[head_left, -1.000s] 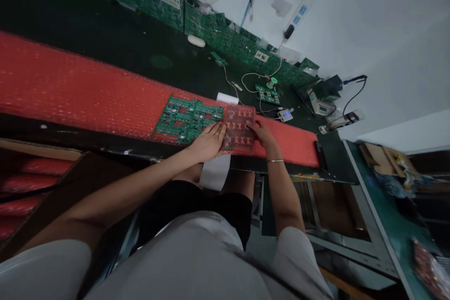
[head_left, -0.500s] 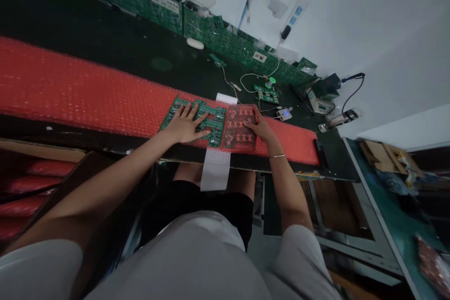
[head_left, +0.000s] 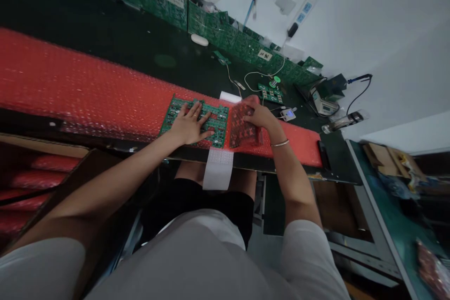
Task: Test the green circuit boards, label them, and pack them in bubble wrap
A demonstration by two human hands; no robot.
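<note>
My left hand lies flat with fingers spread on a green circuit board panel. That panel rests on a long strip of red bubble wrap. My right hand grips a circuit board wrapped in red bubble wrap, thumb on its face and the other fingers partly hidden at its far edge. The wrapped board is tilted, its right side lifted. Between the two boards, a white paper strip hangs over the table's front edge, and a white roll sits behind.
Green bins made of circuit boards line the wall. Behind my right hand are a smaller circuit board, a solder spool, thin cables and a small lit-screen device. A carton with red wrapped bundles stands at lower left.
My right hand has raised and turned the wrapped board, which lay flat before. My left hand stays spread on the green panel. The view has shifted slightly.
</note>
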